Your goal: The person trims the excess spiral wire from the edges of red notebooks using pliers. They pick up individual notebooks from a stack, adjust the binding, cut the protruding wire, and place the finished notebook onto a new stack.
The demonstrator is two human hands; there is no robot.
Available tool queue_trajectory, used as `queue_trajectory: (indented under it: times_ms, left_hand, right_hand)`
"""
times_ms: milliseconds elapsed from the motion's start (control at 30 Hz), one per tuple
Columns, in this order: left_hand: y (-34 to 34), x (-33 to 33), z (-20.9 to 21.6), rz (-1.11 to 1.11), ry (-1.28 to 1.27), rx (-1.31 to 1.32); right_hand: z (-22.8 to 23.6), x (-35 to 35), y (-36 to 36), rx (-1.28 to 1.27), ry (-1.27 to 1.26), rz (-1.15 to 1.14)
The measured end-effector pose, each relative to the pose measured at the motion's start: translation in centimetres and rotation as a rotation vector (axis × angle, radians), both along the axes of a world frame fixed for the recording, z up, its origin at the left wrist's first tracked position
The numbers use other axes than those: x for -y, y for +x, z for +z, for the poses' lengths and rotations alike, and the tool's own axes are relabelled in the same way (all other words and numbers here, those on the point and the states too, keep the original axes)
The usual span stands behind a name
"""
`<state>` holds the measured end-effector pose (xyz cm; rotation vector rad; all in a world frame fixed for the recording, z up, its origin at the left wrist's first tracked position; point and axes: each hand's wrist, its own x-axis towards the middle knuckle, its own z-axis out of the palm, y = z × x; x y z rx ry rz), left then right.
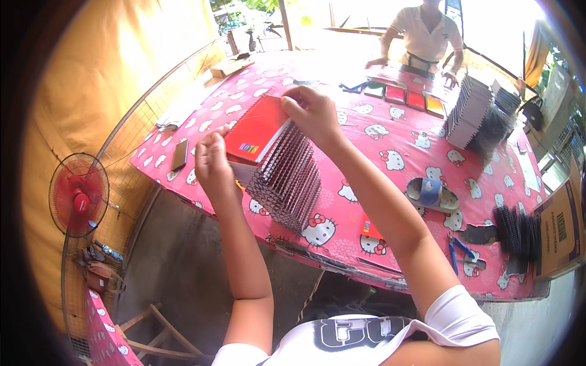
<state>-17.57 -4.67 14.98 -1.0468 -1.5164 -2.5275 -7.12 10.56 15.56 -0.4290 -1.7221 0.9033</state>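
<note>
A tall stack of spiral-bound notebooks (287, 180) stands on the pink table in front of me, its wire coils facing right and toward me. On top lies a notebook with a red cover (253, 125). My right hand (312, 111) pinches the far right corner of that red notebook between thumb and fingers. At its near left edge, my left hand (212, 160) is closed against the side, fingers curled; part of its grip is hidden.
Across the pink table (378, 165), a person (424, 36) stands behind several small coloured notebooks (415, 99). Another notebook stack (469, 113), a blue slipper (426, 190), pliers (455, 253), black binding coils (517, 235) and a cardboard box (558, 226) are at right. A phone (180, 155) and fan (79, 195) are left.
</note>
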Motion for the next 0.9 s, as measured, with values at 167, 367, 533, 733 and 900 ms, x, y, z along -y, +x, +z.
queue_trajectory:
  times_ms: [167, 367, 533, 733, 900]
  left_hand:
    - [1.2, -1.7, 0.2, 0.188, 0.060, 0.165]
    - [0.7, 3.0, -0.5, 0.491, 0.076, -0.070]
    - [8.7, 8.8, -1.1, -0.176, 0.707, -0.369]
    - [16.9, -2.5, -12.2, -0.690, -0.371, -0.050]
    - [19.3, -5.3, -19.9, -0.759, -0.636, -0.157]
  right_hand:
    - [0.7, 0.1, 0.4, 0.008, 0.146, -0.018]
    - [-3.0, 0.6, 12.8, 0.466, 0.491, -0.139]
    - [-15.4, 2.1, 26.3, 1.209, -0.035, -0.040]
    - [-16.0, 0.7, 26.7, 1.328, -0.212, -0.079]
    - [-15.7, 1.2, 26.8, 1.220, -0.115, -0.098]
